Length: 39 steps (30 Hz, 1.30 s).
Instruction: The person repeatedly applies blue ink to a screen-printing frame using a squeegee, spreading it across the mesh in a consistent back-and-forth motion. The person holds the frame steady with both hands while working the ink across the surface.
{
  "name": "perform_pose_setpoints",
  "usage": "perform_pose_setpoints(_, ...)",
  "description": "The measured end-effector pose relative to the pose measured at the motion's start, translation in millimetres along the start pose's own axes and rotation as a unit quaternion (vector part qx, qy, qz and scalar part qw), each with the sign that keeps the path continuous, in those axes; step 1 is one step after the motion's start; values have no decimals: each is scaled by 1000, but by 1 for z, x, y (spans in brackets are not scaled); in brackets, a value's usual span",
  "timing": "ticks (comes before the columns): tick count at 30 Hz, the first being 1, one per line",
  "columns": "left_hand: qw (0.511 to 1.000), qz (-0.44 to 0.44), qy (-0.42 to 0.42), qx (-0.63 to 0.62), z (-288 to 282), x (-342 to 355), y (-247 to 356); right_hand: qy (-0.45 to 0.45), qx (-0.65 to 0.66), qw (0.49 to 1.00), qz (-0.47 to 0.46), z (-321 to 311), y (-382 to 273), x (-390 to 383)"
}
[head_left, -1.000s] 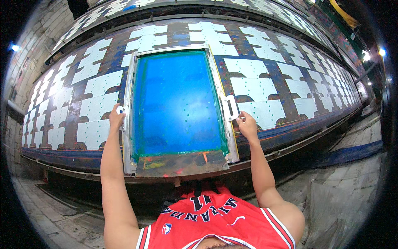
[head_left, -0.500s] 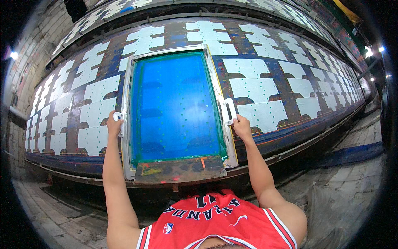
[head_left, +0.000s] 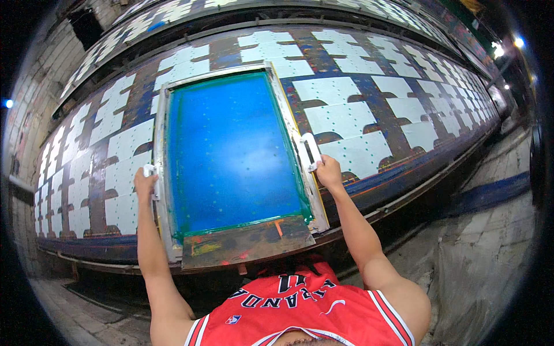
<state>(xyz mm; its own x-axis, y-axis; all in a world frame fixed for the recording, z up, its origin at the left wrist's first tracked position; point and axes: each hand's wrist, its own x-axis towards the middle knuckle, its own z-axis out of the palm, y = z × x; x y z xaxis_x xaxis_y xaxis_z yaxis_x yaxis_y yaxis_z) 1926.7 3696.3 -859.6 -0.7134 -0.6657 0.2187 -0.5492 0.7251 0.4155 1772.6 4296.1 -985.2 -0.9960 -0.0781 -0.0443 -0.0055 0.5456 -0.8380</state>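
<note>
A large screen-printing frame (head_left: 231,153) with blue mesh, a green border and pale side rails lies between my hands above the long table. My left hand (head_left: 145,184) is closed round the white handle (head_left: 149,169) on its left rail. On the right rail, my right hand (head_left: 329,172) grips the lower end of another white handle (head_left: 308,139). A dark, paint-stained flap (head_left: 248,242) covers the near end of the frame and overhangs the table's front edge. The mesh looks almost evenly blue, and what lies beneath it is hidden.
Rows of pale cut fabric pieces (head_left: 340,118) with small green dots cover the table (head_left: 369,101) on both sides. A second table (head_left: 190,14) with similar pieces runs behind. A brick wall (head_left: 34,98) stands at left; grey floor (head_left: 490,248) lies at right.
The frame and both hands appear further left, with the view itself tilted. Dark shapes that showed through the mesh have faded from sight. Both hands keep their grip.
</note>
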Motion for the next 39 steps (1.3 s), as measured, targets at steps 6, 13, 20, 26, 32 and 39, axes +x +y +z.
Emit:
perform_pose_setpoints(6, 995, -21, -69, -70, -30, 17, 81, 25, 1, 1000, 13, -62, -13, 16)
perform_pose_setpoints(13, 988, -3, -101, -119, 29, -16, 194, 81, -25, 996, -18, -183, 44, 36)
perform_pose_setpoints(20, 977, 23, -144, -153, 100, -86, 342, 107, -5, 994, 24, -314, 139, 45)
perform_pose_setpoints(26, 968, 13, -163, -192, 149, -145, 418, 100, 1, 994, 45, -399, 213, 49)
perform_pose_setpoints(32, 964, 3, -176, -201, 159, -189, 455, 89, -43, 995, 20, -428, 253, 62)
perform_pose_setpoints(39, 973, -8, -156, -168, 148, -199, 443, 83, -31, 996, -5, -413, 257, 72)
